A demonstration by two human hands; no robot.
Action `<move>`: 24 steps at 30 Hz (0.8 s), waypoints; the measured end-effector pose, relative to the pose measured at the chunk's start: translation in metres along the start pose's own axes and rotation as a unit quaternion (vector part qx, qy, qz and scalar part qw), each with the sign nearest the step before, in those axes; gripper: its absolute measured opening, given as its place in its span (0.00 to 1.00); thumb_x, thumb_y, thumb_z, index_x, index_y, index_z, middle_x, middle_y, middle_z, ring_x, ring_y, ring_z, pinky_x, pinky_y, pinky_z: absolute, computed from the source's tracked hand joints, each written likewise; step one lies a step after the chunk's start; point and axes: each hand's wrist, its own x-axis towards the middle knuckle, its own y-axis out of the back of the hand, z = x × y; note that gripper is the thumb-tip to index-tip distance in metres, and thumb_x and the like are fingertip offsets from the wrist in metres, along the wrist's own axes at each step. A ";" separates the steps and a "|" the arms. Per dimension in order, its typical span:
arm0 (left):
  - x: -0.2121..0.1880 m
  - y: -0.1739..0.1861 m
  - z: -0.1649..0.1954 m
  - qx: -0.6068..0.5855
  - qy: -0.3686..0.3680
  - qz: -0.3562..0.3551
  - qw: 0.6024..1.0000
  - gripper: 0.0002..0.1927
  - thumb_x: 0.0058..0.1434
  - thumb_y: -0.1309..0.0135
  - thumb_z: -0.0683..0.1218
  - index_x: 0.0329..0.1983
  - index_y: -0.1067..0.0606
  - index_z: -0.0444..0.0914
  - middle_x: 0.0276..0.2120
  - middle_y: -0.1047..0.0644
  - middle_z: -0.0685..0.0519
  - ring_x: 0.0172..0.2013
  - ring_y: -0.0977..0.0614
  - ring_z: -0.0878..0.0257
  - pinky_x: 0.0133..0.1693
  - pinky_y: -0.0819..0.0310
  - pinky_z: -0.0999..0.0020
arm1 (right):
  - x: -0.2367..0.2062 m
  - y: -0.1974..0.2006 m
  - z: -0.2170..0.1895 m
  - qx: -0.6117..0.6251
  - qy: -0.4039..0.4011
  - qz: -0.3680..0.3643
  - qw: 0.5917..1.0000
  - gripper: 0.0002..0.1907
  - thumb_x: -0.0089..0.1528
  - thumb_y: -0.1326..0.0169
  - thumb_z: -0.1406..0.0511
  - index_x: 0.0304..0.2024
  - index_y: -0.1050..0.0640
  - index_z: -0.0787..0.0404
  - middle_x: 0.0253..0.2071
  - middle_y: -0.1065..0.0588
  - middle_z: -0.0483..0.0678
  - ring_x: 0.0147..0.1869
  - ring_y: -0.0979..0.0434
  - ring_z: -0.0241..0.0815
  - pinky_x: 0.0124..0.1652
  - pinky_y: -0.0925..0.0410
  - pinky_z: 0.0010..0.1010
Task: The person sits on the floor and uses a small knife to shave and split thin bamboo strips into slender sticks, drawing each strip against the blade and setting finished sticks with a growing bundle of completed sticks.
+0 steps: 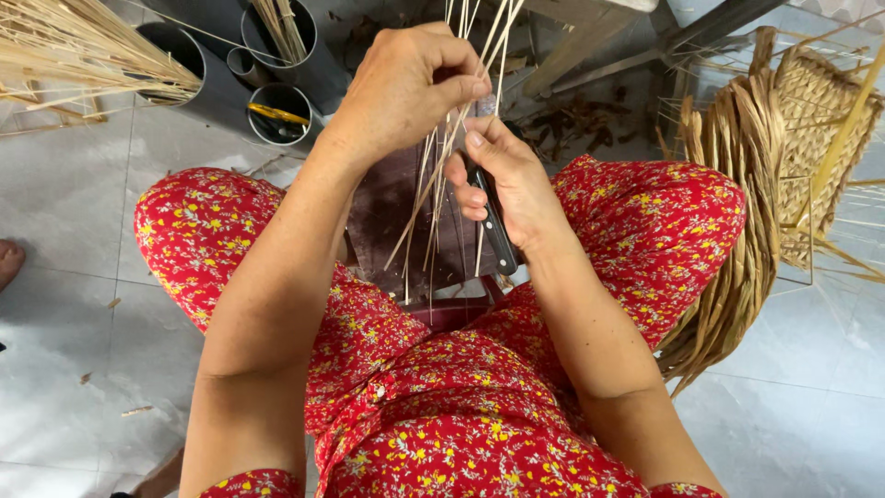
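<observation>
both forearms reaching forward, left hand (406,88) pinched shut above, right hand (502,184) apparently curled closed

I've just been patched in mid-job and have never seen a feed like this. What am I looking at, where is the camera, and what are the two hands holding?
This single view comes from a camera on the person's head, looking down over a lap in a red flowered dress. The left hand pinches a bunch of thin pale strips near their upper part. The right hand grips a dark-handled knife, thumb against the strips. On the tiled floor stand grey tubes, some holding strips. Bundled dried fibre and a woven piece lie at the right.
</observation>
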 end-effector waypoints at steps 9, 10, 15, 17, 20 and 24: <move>0.015 -0.007 -0.024 -0.209 -0.003 0.065 0.976 0.06 0.73 0.40 0.42 0.42 0.21 0.33 0.30 0.22 0.58 0.31 0.21 0.72 0.34 0.26 0.74 | 0.006 0.012 0.029 0.007 -0.070 -0.014 0.997 0.09 0.72 0.53 0.62 0.52 0.34 0.58 0.31 0.28 0.51 0.23 0.36 0.33 0.21 0.41 0.22; 0.016 -0.006 -0.028 -0.205 0.015 0.077 0.976 0.06 0.72 0.40 0.43 0.42 0.21 0.34 0.30 0.21 0.58 0.30 0.20 0.72 0.33 0.26 0.75 | 0.007 0.015 0.031 0.008 -0.076 -0.026 0.997 0.09 0.73 0.52 0.62 0.52 0.33 0.58 0.31 0.28 0.51 0.23 0.36 0.33 0.21 0.41 0.22; 0.022 -0.003 -0.040 -0.186 0.094 0.096 0.973 0.08 0.72 0.42 0.45 0.42 0.19 0.35 0.31 0.18 0.59 0.29 0.15 0.72 0.28 0.25 0.77 | 0.008 0.020 0.042 0.011 -0.099 -0.029 0.995 0.08 0.72 0.52 0.63 0.51 0.33 0.59 0.32 0.28 0.52 0.23 0.36 0.34 0.20 0.41 0.23; 0.019 -0.002 -0.043 -0.182 0.081 0.070 0.977 0.07 0.71 0.42 0.45 0.43 0.20 0.36 0.32 0.18 0.58 0.29 0.18 0.72 0.29 0.25 0.76 | 0.009 0.020 0.041 0.006 -0.092 -0.030 0.995 0.08 0.72 0.52 0.63 0.50 0.33 0.58 0.31 0.28 0.52 0.22 0.36 0.34 0.20 0.41 0.23; 0.011 -0.003 -0.042 -0.070 0.014 0.013 0.997 0.06 0.66 0.38 0.44 0.41 0.18 0.35 0.30 0.17 0.56 0.29 0.17 0.72 0.31 0.23 0.75 | 0.008 0.022 0.034 -0.012 -0.071 -0.011 0.997 0.07 0.72 0.52 0.63 0.50 0.33 0.56 0.31 0.28 0.53 0.22 0.36 0.34 0.20 0.42 0.23; 0.002 -0.009 -0.036 -0.028 0.139 -0.098 0.985 0.07 0.62 0.37 0.46 0.33 0.19 0.37 0.21 0.21 0.54 0.22 0.21 0.70 0.27 0.27 0.70 | 0.005 0.023 0.024 -0.020 -0.059 0.025 0.998 0.08 0.72 0.52 0.62 0.51 0.33 0.56 0.31 0.28 0.51 0.23 0.36 0.34 0.21 0.42 0.21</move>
